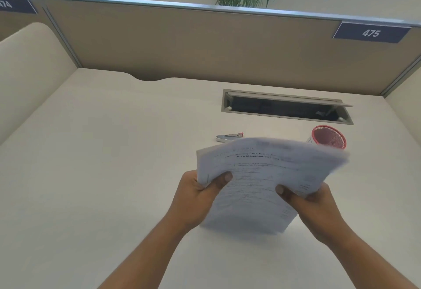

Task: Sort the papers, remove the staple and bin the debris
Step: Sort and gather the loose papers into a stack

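- Papers (pixel 262 181): a sheaf held above the tabletop (pixel 102 163), far edge blurred.
- Left hand (pixel 196 199), right hand (pixel 312 206): fingers pinching the sheaf's sides; sorting appears under way.
- Staple remover (pixel 229 136) and red mesh cup (pixel 329 137): beyond; probably needed next.

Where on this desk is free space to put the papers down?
Free: the wide desk area left of the staple remover and left hand. Crowded: the right back, around the red mesh cup and cable hatch.
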{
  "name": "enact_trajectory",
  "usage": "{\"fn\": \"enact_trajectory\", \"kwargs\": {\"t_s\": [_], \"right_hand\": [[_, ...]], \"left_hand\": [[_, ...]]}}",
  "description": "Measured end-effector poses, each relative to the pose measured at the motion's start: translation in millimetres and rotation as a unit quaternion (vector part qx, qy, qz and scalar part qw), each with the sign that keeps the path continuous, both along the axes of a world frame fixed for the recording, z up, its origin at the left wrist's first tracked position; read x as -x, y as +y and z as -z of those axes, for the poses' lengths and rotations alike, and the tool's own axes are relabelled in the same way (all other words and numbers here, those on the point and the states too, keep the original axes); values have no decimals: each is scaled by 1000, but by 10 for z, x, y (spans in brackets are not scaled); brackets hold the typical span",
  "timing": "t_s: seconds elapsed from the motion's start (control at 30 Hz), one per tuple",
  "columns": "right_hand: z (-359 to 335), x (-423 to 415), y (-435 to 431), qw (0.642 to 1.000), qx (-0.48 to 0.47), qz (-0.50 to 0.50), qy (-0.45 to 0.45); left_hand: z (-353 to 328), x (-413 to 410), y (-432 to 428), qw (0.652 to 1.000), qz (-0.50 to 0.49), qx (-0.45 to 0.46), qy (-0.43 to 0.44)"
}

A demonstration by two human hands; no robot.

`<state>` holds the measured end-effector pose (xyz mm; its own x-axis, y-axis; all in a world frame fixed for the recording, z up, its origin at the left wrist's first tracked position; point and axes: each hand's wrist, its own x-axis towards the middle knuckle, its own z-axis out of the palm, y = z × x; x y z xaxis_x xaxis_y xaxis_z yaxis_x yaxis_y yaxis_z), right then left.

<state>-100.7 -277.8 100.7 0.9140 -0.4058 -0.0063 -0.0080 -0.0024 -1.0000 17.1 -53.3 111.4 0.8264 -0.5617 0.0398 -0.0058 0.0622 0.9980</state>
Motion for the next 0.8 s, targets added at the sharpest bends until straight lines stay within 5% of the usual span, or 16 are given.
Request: {"fn": "enact_trajectory", "kwargs": {"t_s": [0.33, 0.8], "right_hand": [[356, -440, -75, 962, -181, -129, 157], [626, -800, -367, 895, -13, -206, 396]], "left_hand": [[410, -641, 53, 986, -67, 52, 146], [1079, -976, 7, 954, -196, 54, 220]]}}
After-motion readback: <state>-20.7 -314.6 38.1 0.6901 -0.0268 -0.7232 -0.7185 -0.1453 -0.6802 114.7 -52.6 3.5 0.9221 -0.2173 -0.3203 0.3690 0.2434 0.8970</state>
